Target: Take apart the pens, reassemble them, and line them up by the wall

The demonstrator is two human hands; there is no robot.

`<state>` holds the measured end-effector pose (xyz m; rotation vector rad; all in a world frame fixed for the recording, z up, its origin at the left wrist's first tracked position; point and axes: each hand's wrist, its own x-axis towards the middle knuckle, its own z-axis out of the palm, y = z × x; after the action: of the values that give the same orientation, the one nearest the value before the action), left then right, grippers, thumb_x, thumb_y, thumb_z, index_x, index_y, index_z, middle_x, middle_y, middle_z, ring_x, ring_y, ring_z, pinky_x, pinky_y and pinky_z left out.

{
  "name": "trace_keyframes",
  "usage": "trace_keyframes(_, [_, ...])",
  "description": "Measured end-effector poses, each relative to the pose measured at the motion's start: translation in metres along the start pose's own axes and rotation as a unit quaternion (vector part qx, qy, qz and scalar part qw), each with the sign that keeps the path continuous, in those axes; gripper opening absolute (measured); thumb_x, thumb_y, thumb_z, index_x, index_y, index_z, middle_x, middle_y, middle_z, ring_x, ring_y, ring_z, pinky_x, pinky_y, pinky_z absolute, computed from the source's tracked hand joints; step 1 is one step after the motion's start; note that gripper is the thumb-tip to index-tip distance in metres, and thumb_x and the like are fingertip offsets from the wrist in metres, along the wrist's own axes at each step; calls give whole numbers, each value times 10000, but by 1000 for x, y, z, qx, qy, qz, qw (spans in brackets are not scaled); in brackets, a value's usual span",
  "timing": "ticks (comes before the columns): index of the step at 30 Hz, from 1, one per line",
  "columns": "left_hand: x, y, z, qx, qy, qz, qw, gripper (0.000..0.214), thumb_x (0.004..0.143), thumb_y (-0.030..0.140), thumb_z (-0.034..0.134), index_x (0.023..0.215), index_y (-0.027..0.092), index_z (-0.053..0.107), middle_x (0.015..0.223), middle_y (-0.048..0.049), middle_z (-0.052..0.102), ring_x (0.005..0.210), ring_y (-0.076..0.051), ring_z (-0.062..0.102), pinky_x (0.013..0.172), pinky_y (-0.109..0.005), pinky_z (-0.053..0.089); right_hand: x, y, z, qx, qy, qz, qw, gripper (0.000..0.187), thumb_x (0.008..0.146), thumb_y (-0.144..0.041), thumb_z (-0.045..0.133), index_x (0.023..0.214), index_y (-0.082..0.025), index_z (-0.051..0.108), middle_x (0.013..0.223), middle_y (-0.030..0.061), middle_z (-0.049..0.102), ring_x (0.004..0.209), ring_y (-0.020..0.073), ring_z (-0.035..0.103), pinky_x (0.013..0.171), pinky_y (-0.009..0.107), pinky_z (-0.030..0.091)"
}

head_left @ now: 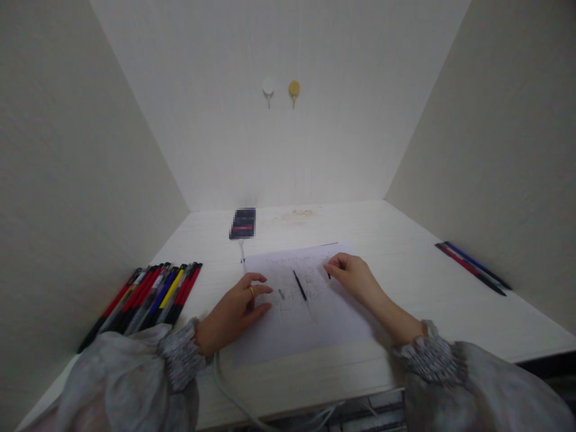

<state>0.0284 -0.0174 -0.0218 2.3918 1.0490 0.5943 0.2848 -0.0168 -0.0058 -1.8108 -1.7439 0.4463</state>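
Note:
A sheet of paper [270,347] with faint marks lies on the white table in front of me. On its middle rests a slim black pen part [300,285], and a small grey piece [281,294] lies left of it. My left hand [238,309], with a ring on one finger, hovers at the sheet's left side, fingers apart and holding nothing. Near the upper right of the paper, my right hand [353,275] pinches a small black piece [329,276]; its dark tip shows below the fingertips, the rest is hidden.
Several pens [144,297] in red, black, blue and yellow lie in a row at the left. A few more pens [472,267] lie along the right wall. A phone [243,223] with a white cable [242,249] sits behind the paper. Walls enclose three sides.

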Motion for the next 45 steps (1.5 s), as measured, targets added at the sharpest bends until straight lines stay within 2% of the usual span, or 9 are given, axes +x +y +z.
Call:
trace_keyframes(5, [0,1,0,4,4,-6,1000,222,767,257,443,970,207,518,1101,-60,408,521,-51,453,553,-237,437,-5,-7,15,-112,-52,-19,992,165,704,-264,467,635,-162,576,641,43,602,612,137,505,549,230,324])
trace_keyframes(10, [0,0,0,1,7,-1,1000,224,765,272,442,966,210,522,1101,-62,417,524,-54,457,563,-245,444,-12,-14,20,-231,-27,-63,971,199,735,-290,450,694,-162,596,716,70,609,706,178,505,615,267,317])
trace_keyframes(18, [1,-3,0,0,10,-14,1000,262,741,287,479,988,208,510,1109,-66,423,565,-73,484,584,-259,459,-8,-1,-3,-250,-10,-57,966,244,739,-349,433,730,-178,607,737,66,615,706,183,507,627,275,324])
trace_keyframes(22, [1,-2,-1,20,11,-19,1000,339,695,348,533,1009,221,507,1122,-67,445,751,-149,523,662,-304,462,-11,4,-2,-247,-49,-50,966,209,687,-339,486,726,-178,613,719,61,611,666,171,507,589,262,323])
trace_keyframes(28, [1,-5,-1,36,8,-17,999,384,667,347,566,1025,222,504,1163,-75,455,1019,-221,446,817,-374,409,-15,5,3,-267,-48,-71,960,176,676,-219,465,746,-174,620,723,68,604,681,171,502,611,267,323])
trace_keyframes(33, [1,-10,2,47,2,-16,999,374,679,329,557,1031,218,499,1166,-76,456,1045,-219,429,841,-379,395,-12,11,-6,-237,-69,-70,966,232,688,-216,461,847,-167,623,780,66,614,740,175,513,683,270,341])
trace_keyframes(36, [2,-10,2,45,-1,-17,999,372,680,326,557,1029,213,498,1180,-83,439,1054,-222,423,839,-379,398,-9,20,-17,-216,-48,-57,974,279,717,-255,444,919,-144,600,824,72,610,779,169,519,722,259,345])
trace_keyframes(40, [1,-10,1,47,0,-20,999,363,669,326,566,1008,208,510,1185,-85,431,1045,-232,429,823,-374,410,-9,33,-28,-249,-33,-11,968,296,734,-302,419,888,-121,595,823,100,599,744,176,534,675,263,361])
trace_keyframes(45, [1,-9,1,45,2,-31,998,361,670,328,564,1006,211,505,1189,-77,428,1000,-229,458,791,-368,428,-16,38,-24,-263,-60,16,963,249,720,-290,421,814,-140,596,769,86,602,675,172,542,593,252,351])
